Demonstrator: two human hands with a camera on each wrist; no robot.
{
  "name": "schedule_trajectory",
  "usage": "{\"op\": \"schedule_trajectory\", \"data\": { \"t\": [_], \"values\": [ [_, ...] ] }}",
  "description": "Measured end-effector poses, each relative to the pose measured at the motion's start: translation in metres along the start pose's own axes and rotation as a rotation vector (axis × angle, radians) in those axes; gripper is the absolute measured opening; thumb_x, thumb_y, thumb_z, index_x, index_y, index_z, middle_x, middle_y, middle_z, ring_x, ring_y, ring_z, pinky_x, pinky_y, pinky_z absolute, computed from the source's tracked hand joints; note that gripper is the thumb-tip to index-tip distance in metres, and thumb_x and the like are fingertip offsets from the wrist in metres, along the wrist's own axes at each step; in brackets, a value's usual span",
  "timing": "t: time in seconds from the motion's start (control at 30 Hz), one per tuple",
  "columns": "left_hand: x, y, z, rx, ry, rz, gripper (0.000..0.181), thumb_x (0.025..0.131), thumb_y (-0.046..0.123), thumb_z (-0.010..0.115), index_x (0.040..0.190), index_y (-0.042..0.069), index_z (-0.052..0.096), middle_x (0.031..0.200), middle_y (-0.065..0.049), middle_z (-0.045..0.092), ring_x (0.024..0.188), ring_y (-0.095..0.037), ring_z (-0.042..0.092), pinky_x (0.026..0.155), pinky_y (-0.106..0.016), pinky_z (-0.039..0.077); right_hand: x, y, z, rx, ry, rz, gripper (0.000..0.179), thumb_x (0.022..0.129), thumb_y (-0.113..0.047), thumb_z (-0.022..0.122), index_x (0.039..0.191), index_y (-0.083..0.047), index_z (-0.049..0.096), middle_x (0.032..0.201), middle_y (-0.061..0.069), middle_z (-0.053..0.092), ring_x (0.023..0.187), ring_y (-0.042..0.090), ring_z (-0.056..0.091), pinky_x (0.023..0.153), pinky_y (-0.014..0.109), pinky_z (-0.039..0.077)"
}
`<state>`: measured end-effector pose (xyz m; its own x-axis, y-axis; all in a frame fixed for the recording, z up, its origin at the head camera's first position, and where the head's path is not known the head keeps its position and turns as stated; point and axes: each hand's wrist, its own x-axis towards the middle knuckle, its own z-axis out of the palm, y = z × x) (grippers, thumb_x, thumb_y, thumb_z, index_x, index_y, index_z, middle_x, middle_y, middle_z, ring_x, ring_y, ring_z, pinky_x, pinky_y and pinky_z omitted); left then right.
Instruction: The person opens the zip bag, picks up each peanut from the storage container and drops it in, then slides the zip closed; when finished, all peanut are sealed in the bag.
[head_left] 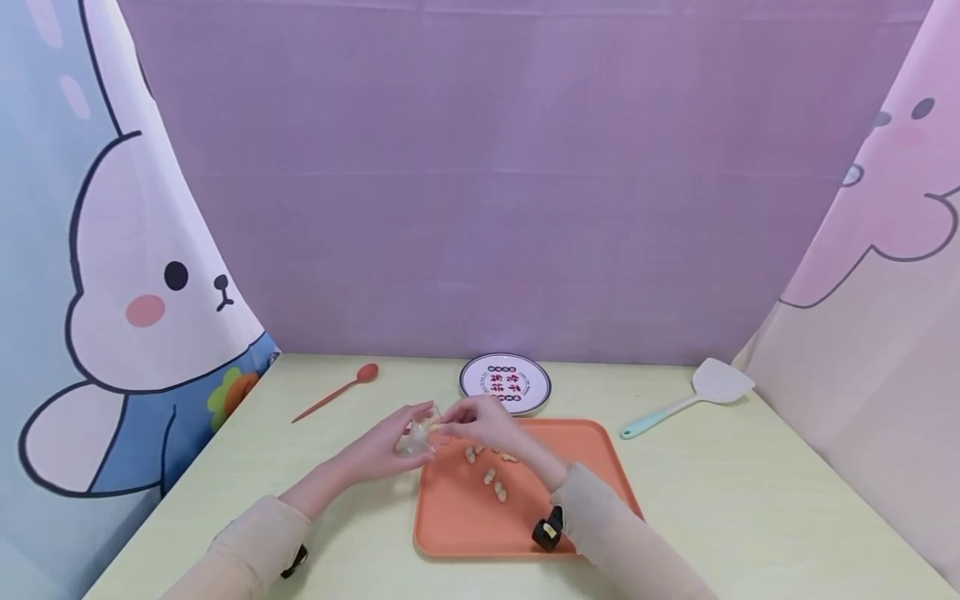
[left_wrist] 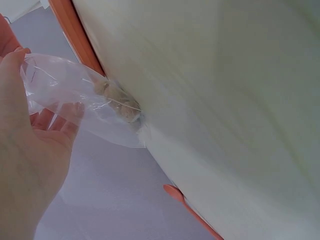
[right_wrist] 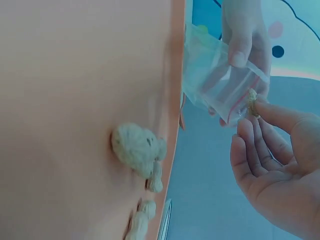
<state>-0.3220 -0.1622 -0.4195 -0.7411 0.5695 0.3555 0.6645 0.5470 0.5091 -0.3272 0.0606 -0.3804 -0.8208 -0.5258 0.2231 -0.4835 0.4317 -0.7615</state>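
Observation:
A clear plastic zip bag [left_wrist: 65, 85] hangs from my left hand [head_left: 382, 446], its mouth held open between thumb and fingers. Several unshelled peanuts lie at the bottom of the bag, seen through the plastic in the left wrist view. At the bag's mouth, my right hand [head_left: 480, 423] pinches a single peanut [right_wrist: 252, 103] between thumb and fingertips. Below the right hand is an orange tray [head_left: 457, 525], on which several more peanuts [head_left: 500, 492] lie scattered.
Behind the tray stands a white plate [head_left: 506, 385] with a dark rim and printed characters. A red spoon [head_left: 366, 374] lies at the back left. On the right is a white spatula [head_left: 720, 383] with a mint handle. A purple curtain [head_left: 480, 183] closes off the table's far side.

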Motion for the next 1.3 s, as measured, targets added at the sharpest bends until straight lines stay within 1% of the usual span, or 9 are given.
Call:
{"op": "schedule_trajectory", "data": {
  "t": [0.17, 0.37, 0.5, 0.6, 0.73, 0.87, 1.13, 1.27, 1.3],
  "values": [
    [-0.001, -0.001, 0.001, 0.001, 0.010, 0.003, 0.077, 0.084, 0.042, 0.068, 0.143, 0.005, 0.035, 0.136, -0.011, 0.050, 0.125, -0.028, 0.049, 0.102, -0.048, 0.043, 0.001, -0.001, 0.004, 0.008, 0.004, -0.004, 0.018, 0.083, -0.018, 0.071, 0.096, -0.005, 0.073, 0.084, 0.007, 0.072, 0.071, 0.007, 0.063, 0.060, 0.016, 0.049],
    [-0.001, -0.001, 0.000, 0.010, 0.019, 0.008, 0.077, 0.083, 0.040, 0.069, 0.143, 0.004, 0.035, 0.135, -0.011, 0.051, 0.124, -0.027, 0.049, 0.101, -0.047, 0.043, 0.000, 0.000, 0.001, -0.021, 0.005, -0.021, 0.014, 0.086, -0.016, 0.068, 0.096, -0.008, 0.073, 0.086, 0.005, 0.072, 0.075, 0.009, 0.065, 0.064, 0.017, 0.052],
    [0.000, 0.000, 0.000, 0.012, 0.024, 0.010, 0.078, 0.083, 0.039, 0.069, 0.142, 0.002, 0.034, 0.135, -0.011, 0.051, 0.123, -0.027, 0.050, 0.100, -0.046, 0.044, -0.001, 0.004, -0.005, -0.021, 0.002, -0.050, 0.019, 0.086, -0.018, 0.067, 0.099, -0.005, 0.072, 0.087, 0.006, 0.072, 0.077, 0.015, 0.066, 0.065, 0.019, 0.052],
    [0.000, 0.000, 0.000, 0.020, 0.030, 0.020, 0.077, 0.084, 0.038, 0.069, 0.142, 0.001, 0.034, 0.134, -0.012, 0.052, 0.122, -0.028, 0.051, 0.100, -0.046, 0.045, -0.003, 0.008, -0.011, -0.028, 0.008, -0.056, 0.019, 0.086, -0.019, 0.068, 0.099, -0.005, 0.072, 0.087, 0.004, 0.072, 0.078, 0.015, 0.066, 0.066, 0.019, 0.052],
    [0.000, 0.001, 0.000, 0.013, 0.034, 0.016, 0.078, 0.084, 0.038, 0.069, 0.143, 0.002, 0.033, 0.134, -0.012, 0.052, 0.122, -0.028, 0.051, 0.098, -0.045, 0.047, -0.008, 0.015, -0.020, -0.051, 0.037, -0.049, 0.017, 0.085, -0.021, 0.069, 0.097, -0.009, 0.072, 0.087, 0.002, 0.072, 0.076, 0.008, 0.064, 0.067, 0.018, 0.051],
    [0.000, 0.002, 0.000, 0.005, 0.028, -0.003, 0.079, 0.084, 0.041, 0.068, 0.144, 0.004, 0.032, 0.134, -0.012, 0.052, 0.123, -0.027, 0.050, 0.097, -0.043, 0.048, -0.013, 0.023, -0.029, -0.050, 0.053, -0.045, 0.021, 0.085, -0.019, 0.069, 0.098, -0.003, 0.070, 0.087, 0.005, 0.071, 0.074, 0.007, 0.062, 0.067, 0.020, 0.051],
    [0.000, 0.002, 0.001, 0.004, 0.020, -0.013, 0.079, 0.084, 0.040, 0.068, 0.144, 0.004, 0.031, 0.135, -0.012, 0.051, 0.123, -0.028, 0.050, 0.097, -0.043, 0.048, -0.024, 0.041, -0.046, -0.084, 0.024, -0.006, 0.021, 0.086, -0.017, 0.068, 0.099, -0.001, 0.070, 0.089, 0.006, 0.071, 0.078, 0.011, 0.064, 0.070, 0.019, 0.051],
    [0.000, 0.003, 0.001, 0.008, 0.018, -0.015, 0.080, 0.084, 0.040, 0.068, 0.144, 0.004, 0.031, 0.135, -0.012, 0.051, 0.123, -0.028, 0.050, 0.097, -0.043, 0.048, -0.029, 0.050, -0.053, -0.103, -0.024, 0.021, 0.020, 0.087, -0.014, 0.066, 0.100, 0.000, 0.069, 0.091, 0.008, 0.071, 0.082, 0.013, 0.064, 0.073, 0.021, 0.052],
    [0.000, 0.003, 0.000, 0.010, 0.020, -0.014, 0.080, 0.084, 0.040, 0.068, 0.144, 0.004, 0.031, 0.134, -0.012, 0.051, 0.122, -0.028, 0.051, 0.097, -0.043, 0.048, -0.029, 0.057, -0.053, -0.103, -0.038, 0.026, 0.021, 0.086, -0.016, 0.066, 0.100, 0.000, 0.069, 0.092, 0.007, 0.071, 0.082, 0.010, 0.064, 0.074, 0.021, 0.052]
  ]
}}
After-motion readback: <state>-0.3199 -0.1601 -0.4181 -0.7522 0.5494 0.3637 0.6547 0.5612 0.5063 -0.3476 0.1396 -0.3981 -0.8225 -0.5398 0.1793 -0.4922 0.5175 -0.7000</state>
